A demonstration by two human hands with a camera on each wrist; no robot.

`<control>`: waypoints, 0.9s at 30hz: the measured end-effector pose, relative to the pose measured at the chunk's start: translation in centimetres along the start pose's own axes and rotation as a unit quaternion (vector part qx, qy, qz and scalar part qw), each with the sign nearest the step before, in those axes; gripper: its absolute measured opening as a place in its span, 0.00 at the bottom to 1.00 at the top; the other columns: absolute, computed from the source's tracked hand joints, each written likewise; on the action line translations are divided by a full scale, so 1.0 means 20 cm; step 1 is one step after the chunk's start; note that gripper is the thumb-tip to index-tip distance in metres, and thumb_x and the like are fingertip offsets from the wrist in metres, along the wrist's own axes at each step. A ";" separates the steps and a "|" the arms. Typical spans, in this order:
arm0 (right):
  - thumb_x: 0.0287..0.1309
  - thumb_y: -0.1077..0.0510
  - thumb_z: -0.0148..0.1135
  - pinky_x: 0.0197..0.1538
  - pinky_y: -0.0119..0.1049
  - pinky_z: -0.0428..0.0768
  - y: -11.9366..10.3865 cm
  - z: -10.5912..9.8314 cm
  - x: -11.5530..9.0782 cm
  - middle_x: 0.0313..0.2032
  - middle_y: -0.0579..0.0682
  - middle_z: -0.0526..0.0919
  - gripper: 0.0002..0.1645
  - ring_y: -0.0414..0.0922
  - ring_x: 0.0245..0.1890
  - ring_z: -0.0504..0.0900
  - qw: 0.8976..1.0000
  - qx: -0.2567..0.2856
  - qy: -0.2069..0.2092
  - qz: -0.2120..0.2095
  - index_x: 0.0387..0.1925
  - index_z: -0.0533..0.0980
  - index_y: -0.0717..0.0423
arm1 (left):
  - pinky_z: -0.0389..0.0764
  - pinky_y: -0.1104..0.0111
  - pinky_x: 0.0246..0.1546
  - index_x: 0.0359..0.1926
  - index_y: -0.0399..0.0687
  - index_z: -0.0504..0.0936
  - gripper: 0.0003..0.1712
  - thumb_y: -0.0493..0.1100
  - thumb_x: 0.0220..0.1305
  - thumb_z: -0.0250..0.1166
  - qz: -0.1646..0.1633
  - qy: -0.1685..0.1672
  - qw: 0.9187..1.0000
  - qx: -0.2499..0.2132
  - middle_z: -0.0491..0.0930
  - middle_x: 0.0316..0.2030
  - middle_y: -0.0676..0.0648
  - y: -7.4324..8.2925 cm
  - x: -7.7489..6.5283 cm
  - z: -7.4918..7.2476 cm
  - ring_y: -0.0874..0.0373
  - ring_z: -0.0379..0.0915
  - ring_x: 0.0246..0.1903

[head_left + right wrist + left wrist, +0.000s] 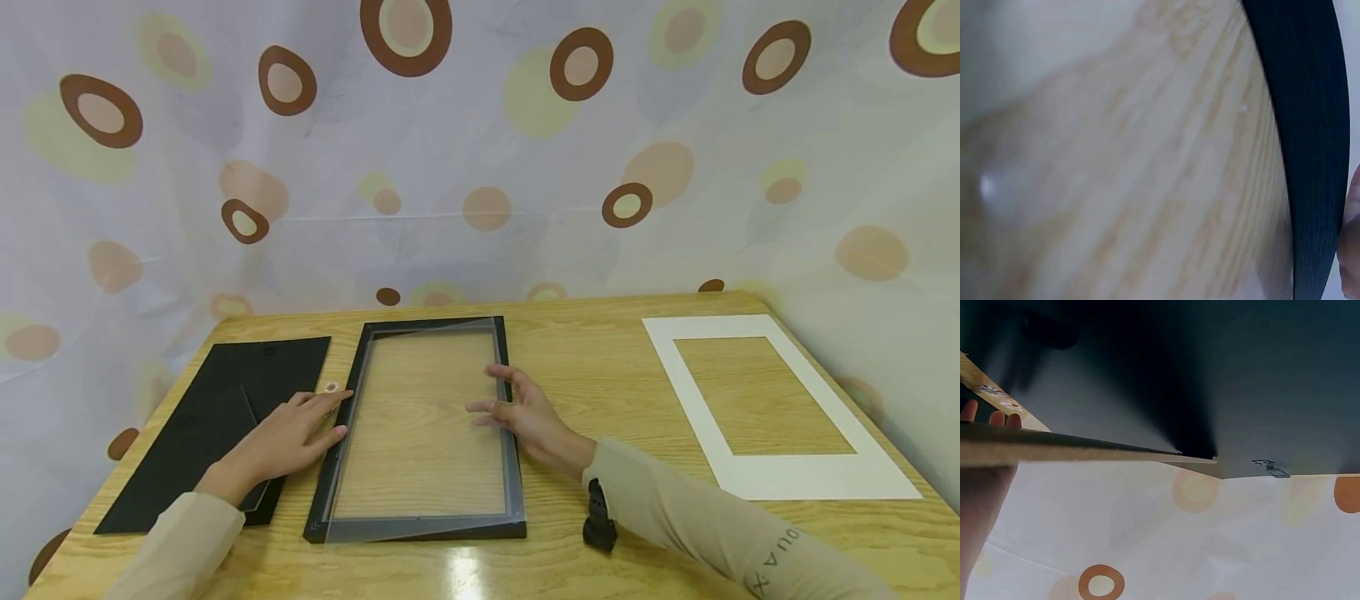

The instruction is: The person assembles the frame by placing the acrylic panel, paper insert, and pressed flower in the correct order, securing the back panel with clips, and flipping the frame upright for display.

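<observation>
A black picture frame [516, 467] lies on the table, and a clear sheet [427, 417] rests askew over it, its lower edge overhanging the frame's near side. At the frame's left side, my left hand [281, 442] touches the border with its fingers extended. My right hand [536, 417] is at the right side, with spread fingers over the sheet's edge; whether they press on it I cannot tell. In the right wrist view, part of that hand [1350, 244] shows beside the dark frame border [1310, 144]. Left-hand fingers [997, 419] appear behind a board edge in the left wrist view.
A black backing board [195, 417] with a stand leg lies on the left, partly under my left forearm. A white mat [817, 479] with a rectangular opening lies on the right. A small pale item [332, 387] sits by the frame. Behind the wooden table [585, 333] hangs a patterned curtain [450, 150].
</observation>
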State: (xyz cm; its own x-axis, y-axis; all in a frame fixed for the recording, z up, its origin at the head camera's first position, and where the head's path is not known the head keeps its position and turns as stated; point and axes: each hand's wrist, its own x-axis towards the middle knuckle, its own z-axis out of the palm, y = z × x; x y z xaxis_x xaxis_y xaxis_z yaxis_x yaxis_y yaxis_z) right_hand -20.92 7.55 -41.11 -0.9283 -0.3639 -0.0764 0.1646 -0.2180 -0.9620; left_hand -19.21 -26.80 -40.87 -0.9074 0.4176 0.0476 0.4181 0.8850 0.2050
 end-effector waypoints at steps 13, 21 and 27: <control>0.58 0.78 0.43 0.44 0.32 0.80 0.00 0.01 0.01 0.70 0.53 0.42 0.34 0.42 0.41 0.82 1.000 -0.016 0.006 -0.002 0.65 0.51 0.63 | 0.62 0.41 0.54 0.67 0.55 0.60 0.34 0.62 0.65 0.49 0.000 -0.003 1.000 -0.006 0.60 0.66 0.41 0.00 0.00 -0.01 0.40 0.59 0.60; 0.59 0.76 0.45 0.47 0.34 0.79 0.00 0.01 0.03 0.67 0.55 0.49 0.33 0.43 0.39 0.83 0.999 -0.042 0.020 0.019 0.65 0.52 0.61 | 0.63 0.42 0.54 0.67 0.55 0.60 0.34 0.63 0.64 0.49 -0.005 -0.003 1.000 0.000 0.59 0.66 0.41 0.00 0.00 0.00 0.41 0.59 0.60; 0.59 0.76 0.46 0.48 0.36 0.79 0.00 0.02 0.04 0.67 0.56 0.50 0.33 0.47 0.43 0.82 0.998 -0.045 0.029 0.023 0.65 0.53 0.61 | 0.63 0.43 0.54 0.67 0.55 0.59 0.34 0.63 0.65 0.49 -0.004 -0.005 1.000 -0.007 0.59 0.66 0.41 0.00 0.00 0.00 0.41 0.59 0.60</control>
State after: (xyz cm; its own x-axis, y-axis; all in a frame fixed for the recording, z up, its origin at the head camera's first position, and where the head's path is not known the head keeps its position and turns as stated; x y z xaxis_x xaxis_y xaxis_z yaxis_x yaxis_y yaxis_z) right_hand -21.60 6.91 -41.06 -0.9384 -0.3187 -0.1337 0.1797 -0.1192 -0.9765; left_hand -19.24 -26.74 -40.91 -0.9102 0.4126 0.0362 0.4101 0.8853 0.2192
